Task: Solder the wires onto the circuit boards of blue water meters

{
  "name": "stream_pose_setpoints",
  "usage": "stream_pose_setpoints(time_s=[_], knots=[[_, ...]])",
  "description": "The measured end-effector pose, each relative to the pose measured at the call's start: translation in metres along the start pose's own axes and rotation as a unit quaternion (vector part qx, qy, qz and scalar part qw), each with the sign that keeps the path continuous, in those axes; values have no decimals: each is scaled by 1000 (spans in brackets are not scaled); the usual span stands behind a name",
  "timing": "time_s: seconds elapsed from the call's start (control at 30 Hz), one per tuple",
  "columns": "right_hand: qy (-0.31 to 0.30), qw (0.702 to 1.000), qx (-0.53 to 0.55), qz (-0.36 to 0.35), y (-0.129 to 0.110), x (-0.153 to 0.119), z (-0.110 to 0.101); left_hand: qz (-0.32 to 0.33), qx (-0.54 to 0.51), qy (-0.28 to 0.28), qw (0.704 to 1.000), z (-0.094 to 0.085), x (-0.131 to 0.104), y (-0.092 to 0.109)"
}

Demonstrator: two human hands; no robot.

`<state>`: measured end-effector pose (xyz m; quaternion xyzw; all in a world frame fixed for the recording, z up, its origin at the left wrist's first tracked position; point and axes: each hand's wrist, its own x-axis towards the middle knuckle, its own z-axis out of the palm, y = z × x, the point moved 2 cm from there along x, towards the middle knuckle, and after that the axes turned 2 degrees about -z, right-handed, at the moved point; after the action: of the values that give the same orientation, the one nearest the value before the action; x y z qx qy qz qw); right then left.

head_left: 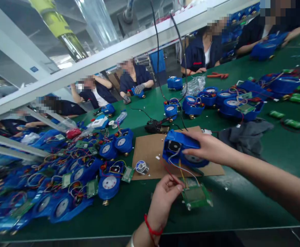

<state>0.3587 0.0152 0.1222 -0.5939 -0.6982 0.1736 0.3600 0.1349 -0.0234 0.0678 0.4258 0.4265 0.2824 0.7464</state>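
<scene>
My right hand (208, 147) grips a blue meter housing (174, 145), tilted above a brown cardboard sheet (147, 151). A round dial shows partly beneath the fingers. Below it, my left hand (166, 193) is closed, with thumb and fingers pinching a thin red wire (174, 176). White and yellow wires run from the housing down to a green circuit board (196, 196), which is just right of my left fingertips. A red cord circles my left wrist.
A solder spool (141, 167) lies on the cardboard. Many blue meters (109, 187) crowd the left; others (230, 103) stand at the back right. A grey cloth (247, 135) lies beyond my right forearm. Several people sit across the green table (242, 212); a metal beam crosses above.
</scene>
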Motion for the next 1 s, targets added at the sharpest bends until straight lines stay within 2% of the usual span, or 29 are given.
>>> stream_pose_setpoints(time_s=[0.03,0.17,0.3,0.4,0.53,0.63,0.7,0.77,0.83,0.9,1.0], knots=[[-49,997,-13,-50,-7,21,22,12,-25,29,999,-12,-4,-2],[-154,974,-52,-158,-21,90,110,62,-130,138,980,-53,-4,-6],[-193,963,-23,-187,-27,131,179,125,-178,212,953,-87,15,-5],[-204,958,0,-200,-33,149,205,163,-172,257,937,-106,29,-4],[-189,961,31,-199,-36,163,208,174,-163,269,933,-122,37,-2],[-111,981,40,-154,-28,148,198,184,-150,268,934,-134,36,7],[-35,994,34,-94,-20,116,194,191,-156,269,931,-141,36,13],[16,999,26,-37,-15,72,197,194,-167,267,929,-148,36,18],[11,999,34,-21,-20,28,211,197,-173,261,929,-151,37,20],[-15,998,52,-43,-33,-1,231,200,-175,253,930,-151,38,20],[-21,994,71,-81,-57,-10,264,203,-176,243,932,-147,37,17]])
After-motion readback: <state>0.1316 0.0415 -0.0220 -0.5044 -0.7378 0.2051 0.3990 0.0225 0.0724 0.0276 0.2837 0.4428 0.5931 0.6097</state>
